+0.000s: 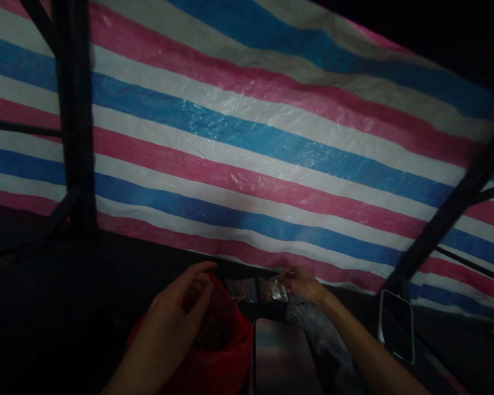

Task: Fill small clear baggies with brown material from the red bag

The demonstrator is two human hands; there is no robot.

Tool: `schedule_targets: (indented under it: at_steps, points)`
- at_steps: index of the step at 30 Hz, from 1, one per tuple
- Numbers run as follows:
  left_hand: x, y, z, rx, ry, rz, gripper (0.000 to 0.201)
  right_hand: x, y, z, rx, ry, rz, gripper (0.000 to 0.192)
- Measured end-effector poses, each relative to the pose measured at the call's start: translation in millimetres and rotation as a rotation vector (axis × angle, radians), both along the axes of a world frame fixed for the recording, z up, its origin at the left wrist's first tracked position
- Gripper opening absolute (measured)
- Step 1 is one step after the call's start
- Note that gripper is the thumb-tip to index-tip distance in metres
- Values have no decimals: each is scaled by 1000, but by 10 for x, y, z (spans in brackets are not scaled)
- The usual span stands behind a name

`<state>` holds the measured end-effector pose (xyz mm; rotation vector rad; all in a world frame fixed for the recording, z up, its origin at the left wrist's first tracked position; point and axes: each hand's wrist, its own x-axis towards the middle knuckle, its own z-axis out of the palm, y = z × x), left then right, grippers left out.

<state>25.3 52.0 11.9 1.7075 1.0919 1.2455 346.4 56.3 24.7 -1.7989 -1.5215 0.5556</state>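
Observation:
The scene is dark. My left hand [185,299] hovers over the mouth of a red bag [222,356], fingers curled and apart, nothing clearly in it. The bag holds something dark that I cannot make out. My right hand [302,284] pinches the edge of a small clear plastic packet [271,289] with brownish contents. A second similar packet [241,289] lies just to its left. A crumpled clear plastic bag [321,334] trails under my right forearm.
A red, white and blue striped tarp [247,137] fills the background. Dark metal poles [76,120] stand at the left and a slanted one [448,214] at the right. A phone [396,325] lies at the right. A dim flat surface [280,356] sits between my arms.

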Motion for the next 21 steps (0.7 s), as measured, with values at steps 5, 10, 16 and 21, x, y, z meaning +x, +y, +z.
schedule_targets:
  at_steps: [5, 10, 16, 21]
  points:
    - [216, -184, 117, -121, -205, -121, 35, -383, -304, 323, 37, 170, 54, 29]
    - [385, -270, 131, -275, -437, -320, 34, -1224, -390, 471, 124, 442, 276, 36]
    - [128, -37, 200, -311, -575, -237, 46, -1748, -228, 411, 192, 575, 344, 48]
    - [11, 7, 228, -363, -581, -201, 49, -1832, -246, 445, 200, 261, 295, 46]
